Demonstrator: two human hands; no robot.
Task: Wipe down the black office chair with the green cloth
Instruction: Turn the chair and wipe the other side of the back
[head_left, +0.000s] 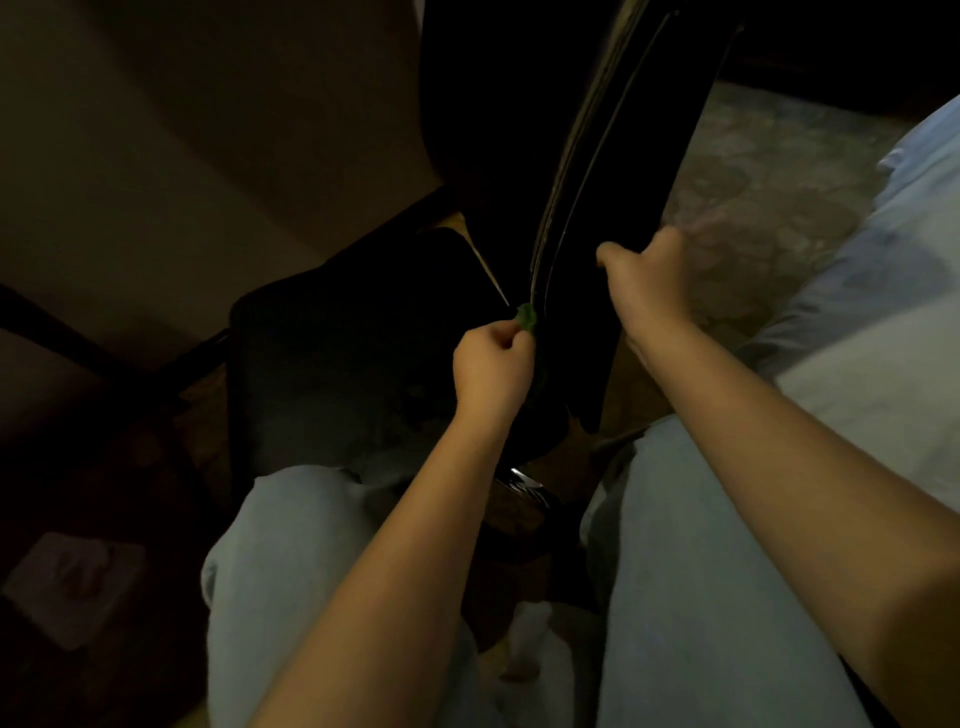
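My left hand (493, 366) pinches the green cloth (525, 317) against the edge of the black office chair (623, 182); my right hand (647, 283) grips the chair, steadying it.

The room is dim, with weak, warm-toned light. A plain beige wall (156, 119) fills the upper left and ends at a dark diagonal band (67, 332). At the upper right the floor (769, 176) shows a mottled grey pattern. In the dark lower left lies a pale squarish mat (72, 587), too blurred to make out further.
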